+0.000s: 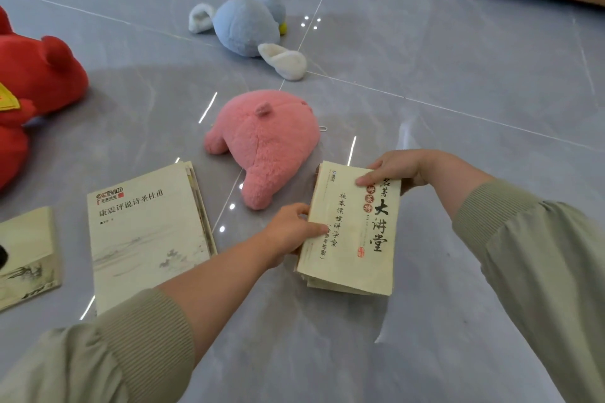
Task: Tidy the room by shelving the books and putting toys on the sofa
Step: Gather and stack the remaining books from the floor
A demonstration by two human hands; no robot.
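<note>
Two hands clamp one cream book: left hand pinches its left edge, right hand its top corner. Book sits just right of pink plush; second book flat on floor, further left

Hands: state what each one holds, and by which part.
Both hold one book: the left hand grips its left edge, the right hand pinches its far right corner.

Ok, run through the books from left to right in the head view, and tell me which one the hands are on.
Landscape-cover book at the left edge → CCTV10 book → calligraphy-title book, which the left hand grips at its left edge and the right hand at its top right corner.
</note>
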